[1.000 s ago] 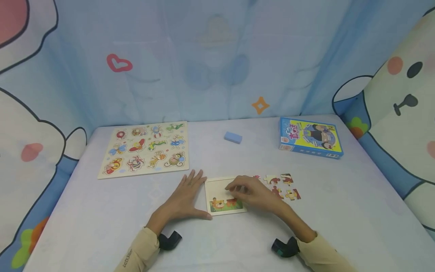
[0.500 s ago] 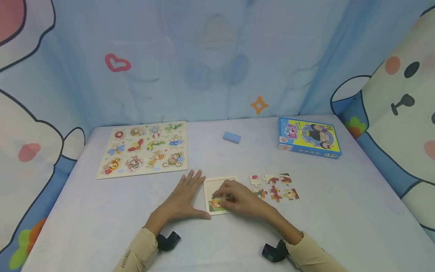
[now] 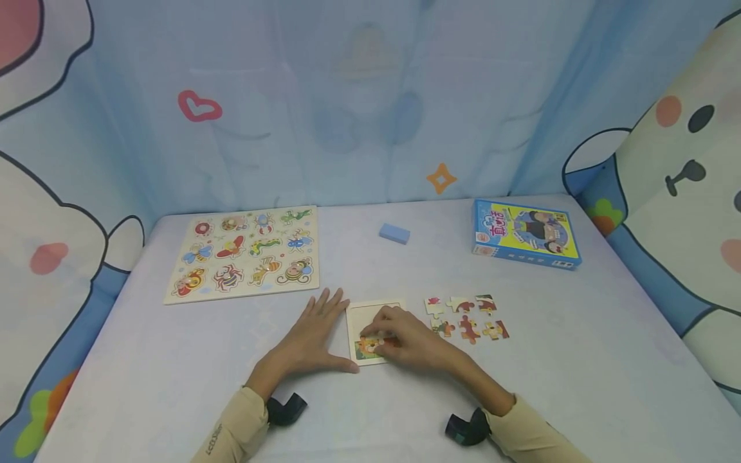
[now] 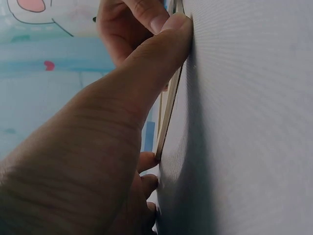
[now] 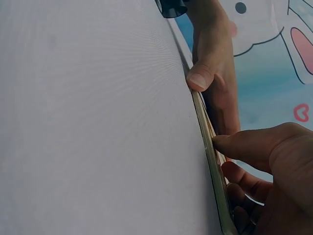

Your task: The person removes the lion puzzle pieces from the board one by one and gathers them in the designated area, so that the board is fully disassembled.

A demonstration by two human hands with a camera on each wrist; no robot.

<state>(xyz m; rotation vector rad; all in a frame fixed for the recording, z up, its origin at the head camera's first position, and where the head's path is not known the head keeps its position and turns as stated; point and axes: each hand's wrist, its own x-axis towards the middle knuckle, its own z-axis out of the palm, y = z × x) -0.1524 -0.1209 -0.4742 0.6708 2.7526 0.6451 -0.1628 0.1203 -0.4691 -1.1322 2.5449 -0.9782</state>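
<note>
A small wooden puzzle tray (image 3: 360, 315) lies on the table in the head view, its lower row filled with orange and green jigsaw pieces. My left hand (image 3: 311, 337) rests spread on the cloth, thumb and forefinger against the tray's left corners. Over the tray, my right hand (image 3: 413, 341) bends its fingers, thumb and forefinger pinching at the left jigsaw piece (image 3: 361, 350), which shows an animal's face. The hand hides part of that row. In the right wrist view, the right thumb (image 5: 244, 147) touches inside the tray's rim (image 5: 208, 147).
Several loose jigsaw pieces (image 3: 469, 328) lie right of the tray. A large insect peg puzzle board (image 3: 243, 255) is at the back left, a small blue block (image 3: 395, 233) at the back middle, and a blue and yellow box (image 3: 527, 234) at the back right.
My right hand has moved left and slightly down over the tray, from above the right side to the left piece, uncovering loose pieces. The left hand has stayed at the tray's edge.
</note>
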